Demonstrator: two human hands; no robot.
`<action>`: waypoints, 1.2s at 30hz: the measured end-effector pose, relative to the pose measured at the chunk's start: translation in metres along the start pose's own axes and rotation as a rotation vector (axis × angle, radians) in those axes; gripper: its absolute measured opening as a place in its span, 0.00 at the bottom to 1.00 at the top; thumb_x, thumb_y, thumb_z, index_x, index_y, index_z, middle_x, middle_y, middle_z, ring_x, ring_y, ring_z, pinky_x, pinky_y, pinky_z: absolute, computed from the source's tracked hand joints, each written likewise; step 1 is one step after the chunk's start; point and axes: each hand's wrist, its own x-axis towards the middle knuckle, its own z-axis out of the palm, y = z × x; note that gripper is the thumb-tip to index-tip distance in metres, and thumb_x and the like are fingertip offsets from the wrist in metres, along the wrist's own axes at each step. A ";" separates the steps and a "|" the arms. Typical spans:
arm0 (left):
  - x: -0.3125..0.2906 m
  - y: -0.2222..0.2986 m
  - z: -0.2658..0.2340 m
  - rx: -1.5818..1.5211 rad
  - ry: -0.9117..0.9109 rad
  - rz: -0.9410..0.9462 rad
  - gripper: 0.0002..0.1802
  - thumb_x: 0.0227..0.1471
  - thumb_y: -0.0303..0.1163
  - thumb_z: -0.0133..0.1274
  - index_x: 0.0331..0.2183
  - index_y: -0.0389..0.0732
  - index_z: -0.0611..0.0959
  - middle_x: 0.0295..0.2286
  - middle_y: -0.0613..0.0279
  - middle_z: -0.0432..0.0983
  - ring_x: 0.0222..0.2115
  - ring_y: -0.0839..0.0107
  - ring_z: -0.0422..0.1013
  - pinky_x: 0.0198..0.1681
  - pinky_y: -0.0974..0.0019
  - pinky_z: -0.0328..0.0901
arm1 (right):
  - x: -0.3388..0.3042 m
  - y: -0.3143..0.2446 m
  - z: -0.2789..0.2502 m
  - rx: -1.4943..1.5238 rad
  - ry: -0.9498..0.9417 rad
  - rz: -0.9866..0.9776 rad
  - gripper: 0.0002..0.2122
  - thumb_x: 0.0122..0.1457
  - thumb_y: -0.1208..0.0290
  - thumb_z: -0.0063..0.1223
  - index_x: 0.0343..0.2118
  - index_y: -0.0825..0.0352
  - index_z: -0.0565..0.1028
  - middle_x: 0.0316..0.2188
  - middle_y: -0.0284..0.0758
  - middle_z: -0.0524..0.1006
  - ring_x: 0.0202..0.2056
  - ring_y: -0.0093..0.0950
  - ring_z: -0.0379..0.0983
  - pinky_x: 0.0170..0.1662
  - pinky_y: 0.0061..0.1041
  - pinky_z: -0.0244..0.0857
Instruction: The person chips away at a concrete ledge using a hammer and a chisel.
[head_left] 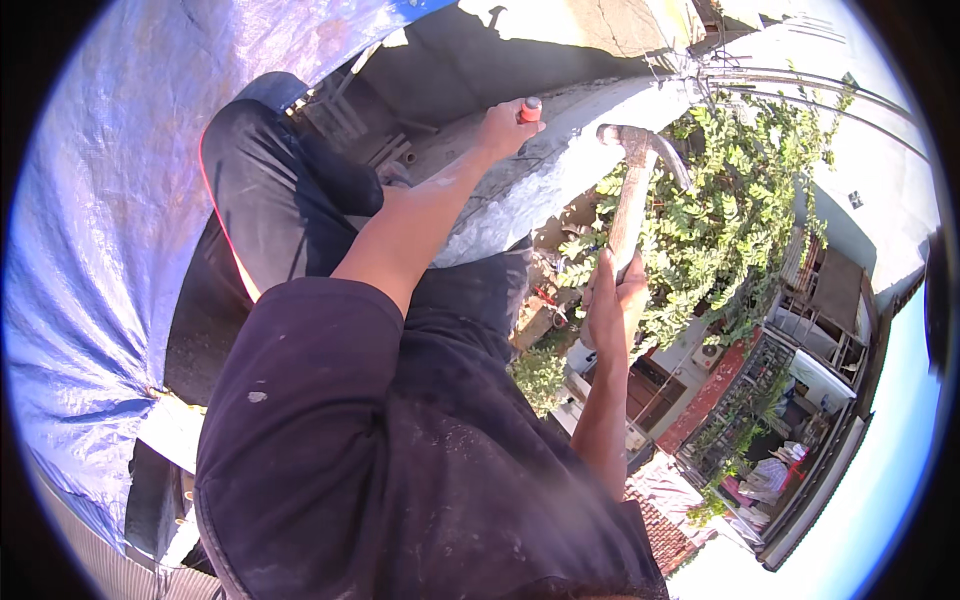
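My left hand (505, 127) is stretched out to the top of a grey concrete wall (560, 170) and grips a tool with an orange-red handle (531, 109), its tip against the concrete. My right hand (612, 300) is closed on the wooden handle of a claw hammer (632, 190). The hammer's steel head (640, 140) is raised close to the right of the orange handle. My dark shirt and black trousers fill the lower middle of the view.
A blue tarpaulin (110, 200) covers the left side. Beyond the wall, far below, lie a leafy green tree (720, 220), roofs and a red-walled building (730, 380). A concrete slab (590, 25) sits above.
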 end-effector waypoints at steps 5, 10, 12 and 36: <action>-0.008 -0.004 0.011 -0.142 0.078 -0.033 0.14 0.53 0.32 0.65 0.40 0.36 0.84 0.32 0.63 0.84 0.33 0.75 0.79 0.41 0.68 0.71 | 0.013 -0.013 0.003 -0.048 -0.021 -0.025 0.08 0.69 0.65 0.51 0.38 0.64 0.69 0.18 0.23 0.65 0.17 0.12 0.60 0.19 0.17 0.54; -0.003 -0.010 0.010 -0.288 0.161 0.000 0.14 0.50 0.33 0.67 0.40 0.41 0.86 0.30 0.65 0.84 0.32 0.75 0.79 0.39 0.66 0.71 | 0.032 -0.041 0.007 -0.072 -0.100 -0.092 0.11 0.69 0.63 0.51 0.41 0.67 0.71 0.19 0.26 0.68 0.19 0.14 0.61 0.21 0.21 0.56; 0.001 -0.013 0.009 -0.251 0.112 -0.028 0.15 0.50 0.34 0.67 0.40 0.41 0.86 0.31 0.63 0.84 0.33 0.74 0.79 0.40 0.66 0.71 | 0.041 -0.048 0.008 -0.128 -0.122 -0.150 0.16 0.67 0.60 0.51 0.46 0.72 0.73 0.20 0.34 0.73 0.21 0.21 0.66 0.26 0.30 0.64; 0.000 -0.011 0.020 -0.199 0.027 -0.116 0.17 0.51 0.31 0.68 0.43 0.35 0.85 0.33 0.64 0.84 0.34 0.78 0.79 0.39 0.70 0.72 | 0.068 -0.121 0.014 -0.592 -0.108 -0.236 0.21 0.69 0.57 0.50 0.43 0.77 0.70 0.22 0.53 0.78 0.28 0.53 0.79 0.33 0.48 0.69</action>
